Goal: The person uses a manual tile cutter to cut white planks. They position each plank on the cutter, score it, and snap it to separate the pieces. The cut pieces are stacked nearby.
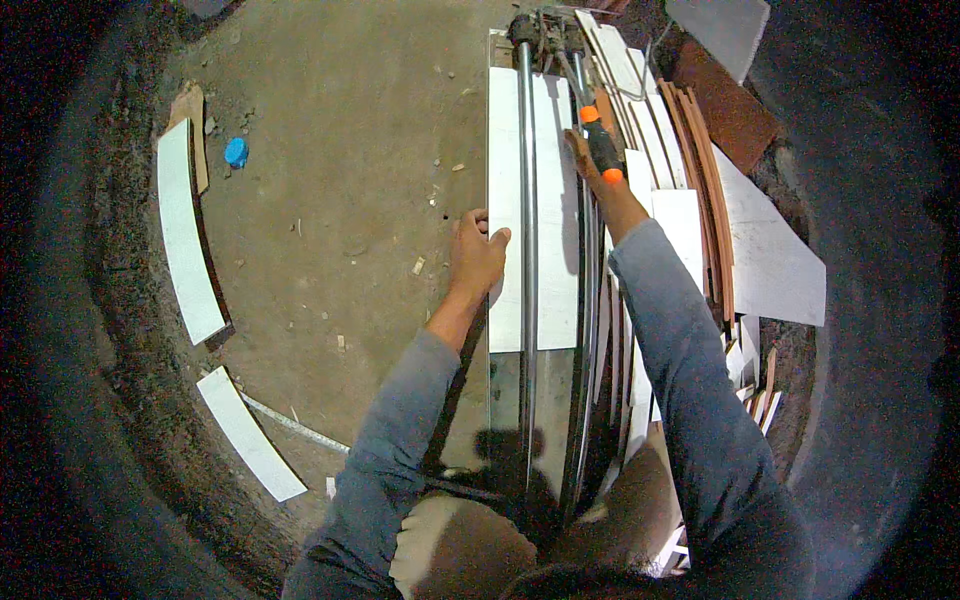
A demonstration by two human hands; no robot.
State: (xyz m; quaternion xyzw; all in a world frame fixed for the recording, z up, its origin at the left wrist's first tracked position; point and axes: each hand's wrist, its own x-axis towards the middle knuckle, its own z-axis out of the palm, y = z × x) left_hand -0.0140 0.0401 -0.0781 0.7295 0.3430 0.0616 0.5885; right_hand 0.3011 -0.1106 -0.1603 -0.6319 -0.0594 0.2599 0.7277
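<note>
Two hands are working at a manual tile cutter (527,400) lying lengthwise on a concrete floor (350,150). A white tile (553,220) is sitting flat on the cutter's bed, under the long steel rail (527,180) that is running up the middle of it.

Left hand (476,252): palm down, resting on the tile's left edge, fingers together and lying flat, thumb pointing toward the rail. It is pressing on the tile rather than gripping it.

Right hand (595,172): reaching forward along the cutter's right side, fingers closed around the black handle with orange bands (603,150). The handle is slanting up and away toward the far end of the cutter, where the cutting head is showing only as dark metal parts, too blurred to read.

Both sleeves are grey and are coming in from the lower edge.

Right of the cutter, many white tile strips (655,150) and reddish-brown strips (700,170) are lying stacked close together, some leaning on each other. A larger pale sheet (775,265) is lying just beyond them.

Left, well apart from the cutter: a long white strip (185,240), a shorter one (250,435) nearer the person, and a small blue cap (236,152) on the floor.
</note>
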